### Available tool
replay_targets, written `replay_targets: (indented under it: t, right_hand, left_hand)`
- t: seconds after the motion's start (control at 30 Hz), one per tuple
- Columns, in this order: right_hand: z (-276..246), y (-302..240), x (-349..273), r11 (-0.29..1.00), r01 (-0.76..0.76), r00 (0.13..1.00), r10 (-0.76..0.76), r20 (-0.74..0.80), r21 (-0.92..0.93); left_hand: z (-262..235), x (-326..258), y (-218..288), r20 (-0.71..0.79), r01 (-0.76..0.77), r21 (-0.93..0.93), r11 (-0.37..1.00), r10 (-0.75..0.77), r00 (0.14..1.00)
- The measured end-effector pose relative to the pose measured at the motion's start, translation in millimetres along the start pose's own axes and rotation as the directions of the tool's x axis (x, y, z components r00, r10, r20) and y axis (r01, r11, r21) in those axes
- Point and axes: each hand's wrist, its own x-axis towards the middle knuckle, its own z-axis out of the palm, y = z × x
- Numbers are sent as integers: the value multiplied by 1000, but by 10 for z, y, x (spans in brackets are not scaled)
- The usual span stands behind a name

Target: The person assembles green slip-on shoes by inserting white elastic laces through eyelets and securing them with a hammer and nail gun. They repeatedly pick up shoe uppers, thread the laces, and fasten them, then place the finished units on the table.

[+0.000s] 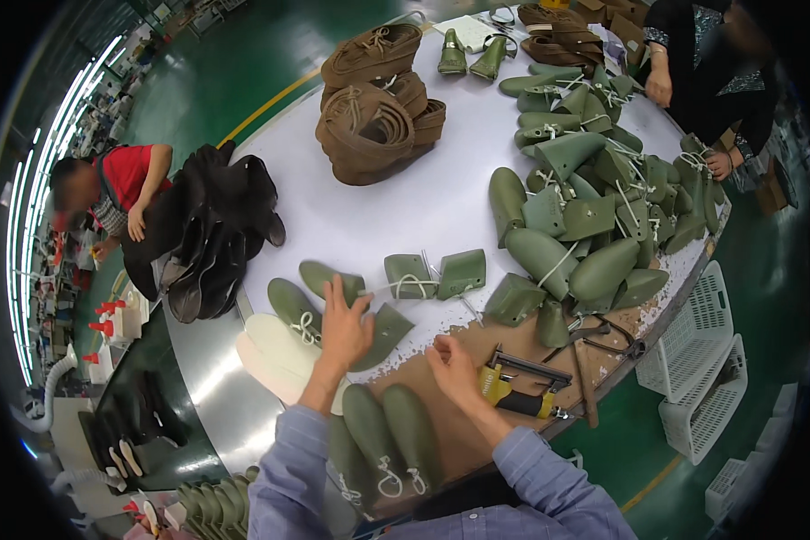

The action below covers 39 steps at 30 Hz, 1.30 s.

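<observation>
My left hand [346,328] reaches over a small group of green shoe lasts, fingers spread. One last [331,279] lies just beyond its fingertips, another with a white cord loop [294,306] lies to its left, and a third [385,335] is partly behind the hand. Whether the fingers touch any of them I cannot tell. Over the brown board, my right hand [454,367] hovers with loosely bent fingers and nothing visible in them. Beside it lies a yellow and black staple gun [520,389]. Cream insole-shaped sheets [279,355] lie under my left forearm.
Several green lasts [409,432] stand close to my body. A large heap of lasts [594,202] covers the table's right side. Brown shoe uppers [369,126] and black uppers [216,225] are piled farther off. White crates [693,346] stand at right. Two people work nearby.
</observation>
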Motion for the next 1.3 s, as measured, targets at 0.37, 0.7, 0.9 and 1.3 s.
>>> replay_targets:
  t: [0.37, 0.7, 0.9, 1.3]
  right_hand:
    - [333, 124, 222, 956, -115, 992, 97, 78, 270]
    - [-155, -959, 587, 897, 403, 909, -416, -36, -181]
    - [37, -364, 934, 431, 534, 783, -576, 234, -727]
    - [-300, -218, 1121, 427, 519, 850, -350, 393, -740]
  left_hand:
    - [16, -600, 535, 478, 446, -539, 715, -176, 860]
    - [-1014, 795, -522, 152, 258, -514, 818, -208, 966]
    - [40, 563, -500, 215, 389, -250, 887, -341, 915]
    - [411, 326, -103, 109, 371, -268, 889, -355, 929]
